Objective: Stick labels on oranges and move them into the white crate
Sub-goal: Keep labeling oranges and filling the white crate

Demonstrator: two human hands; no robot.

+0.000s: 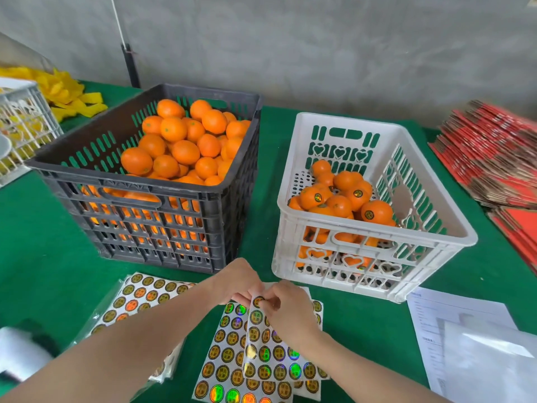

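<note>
The left hand point(235, 282) grips the lifted top edge of a label sheet point(261, 344). The right hand point(286, 309) pinches a round label point(258, 301) there, its fingertips hiding whether the label has peeled free. Labelled oranges point(374, 212) lie in the white crate point(377, 237). Plain oranges point(174, 129) fill the black crate point(145, 181), partly screened by its walls.

The green table point(43, 242) carried a black crate point(220, 205), a white crate point(348, 120), sheets of labels point(232, 359), white papers point(453, 315), a pile of red cardboard point(494, 152) and yellow strips point(69, 91).
</note>
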